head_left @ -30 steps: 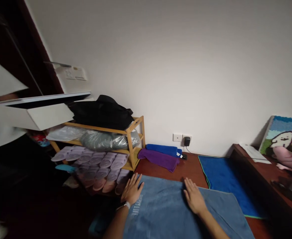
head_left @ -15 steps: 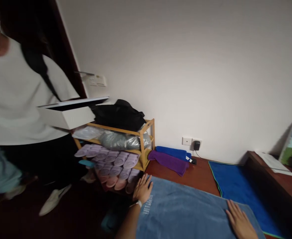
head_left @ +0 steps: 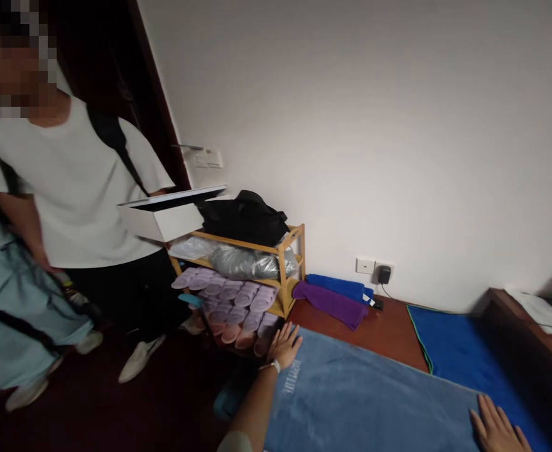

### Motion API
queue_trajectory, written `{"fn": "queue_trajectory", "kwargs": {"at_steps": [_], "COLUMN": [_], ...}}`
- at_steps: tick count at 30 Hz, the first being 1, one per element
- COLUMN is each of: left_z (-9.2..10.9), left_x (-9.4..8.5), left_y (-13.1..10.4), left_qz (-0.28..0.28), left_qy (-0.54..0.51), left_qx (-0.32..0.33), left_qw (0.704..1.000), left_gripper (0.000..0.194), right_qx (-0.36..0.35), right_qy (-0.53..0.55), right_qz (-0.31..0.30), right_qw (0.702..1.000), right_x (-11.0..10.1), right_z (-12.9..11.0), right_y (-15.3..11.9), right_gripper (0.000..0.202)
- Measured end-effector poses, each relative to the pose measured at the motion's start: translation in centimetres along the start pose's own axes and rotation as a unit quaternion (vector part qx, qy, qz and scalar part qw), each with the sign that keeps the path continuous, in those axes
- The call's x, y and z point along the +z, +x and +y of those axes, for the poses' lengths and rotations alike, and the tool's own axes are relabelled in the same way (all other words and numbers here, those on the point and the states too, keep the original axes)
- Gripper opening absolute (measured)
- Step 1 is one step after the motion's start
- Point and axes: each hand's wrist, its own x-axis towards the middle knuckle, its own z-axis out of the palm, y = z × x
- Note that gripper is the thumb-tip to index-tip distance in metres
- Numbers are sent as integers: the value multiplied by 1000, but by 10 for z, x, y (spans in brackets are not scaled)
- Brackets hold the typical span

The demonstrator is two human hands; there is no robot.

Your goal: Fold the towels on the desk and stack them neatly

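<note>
A grey-blue towel [head_left: 374, 402] with pale lettering near its left edge lies spread over a reddish-brown wooden surface [head_left: 398, 342]. My left hand [head_left: 286, 346] rests flat on the towel's far left corner, fingers stretched out, a pale band at the wrist. On its right side my right hand [head_left: 499, 427] also lies flat, fingers apart, partly cut off by the bottom of the view. Beyond it a bright blue towel [head_left: 464, 342] with green edging is spread out. Folded purple [head_left: 335, 304] and blue [head_left: 336, 285] towels lie against the wall.
A wooden rack [head_left: 282, 276] holds several lilac slippers [head_left: 231, 290], plastic-wrapped bundles [head_left: 245, 260] and a black bag [head_left: 245, 220]. At left a person in a white shirt [head_left: 85, 188] stands by an open white box [head_left: 162, 223], with another person behind. A black plug [head_left: 384, 274] sits in the wall socket.
The view has swung left, so the people and rack appear further right. My left hand stays on the towel's corner; both hands remain flat on the cloth.
</note>
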Motion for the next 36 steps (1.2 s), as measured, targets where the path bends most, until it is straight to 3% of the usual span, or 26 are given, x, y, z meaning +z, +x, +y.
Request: {"fn": "queue_trajectory", "kwargs": {"at_steps": [2, 4, 7, 11, 14, 16, 18, 24, 27, 31, 36], "left_z": [1, 3, 4, 3, 4, 6, 9, 12, 11, 11, 12], "left_x": [1, 4, 10, 13, 12, 11, 8, 4, 5, 5, 6], "left_y": [-4, -14, -28, -30, -24, -23, -23, -23, -22, -22, -22], "left_qz": [9, 33, 53, 40, 48, 51, 54, 57, 59, 55, 60], "left_qy": [-3, -7, -10, -12, -18, -20, -23, -25, -22, -19, -20], "left_qx": [10, 31, 66, 56, 51, 46, 43, 38, 37, 40, 39], "left_qw": [1000, 999, 996, 998, 997, 997, 997, 997, 997, 998, 997], "left_gripper": [54, 55, 55, 53, 52, 51, 52, 51, 51, 52, 51], "right_qx": [15, -5, -75, -148, -143, -141, -136, -17, 39, 50, 52], "right_qy": [-6, 0, 36, 80, 80, 79, 69, 18, -2, -23, -61], "right_qz": [8, 27, -4, -81, -133, -141, -134, -107, -86, -62, -80], "right_qw": [1000, 1000, 997, 982, 977, 977, 979, 994, 996, 997, 994], "right_x": [-12, -23, -40, -54, -54, -52, -52, -46, -36, -32, -53], "right_z": [-21, -61, -146, -250, -281, -273, -246, -98, -42, -24, -45], "right_y": [3, 6, 9, 16, 19, 18, 15, -1, -10, -17, -13], "right_gripper": [80, 84, 79, 71, 69, 68, 68, 71, 75, 74, 72]}}
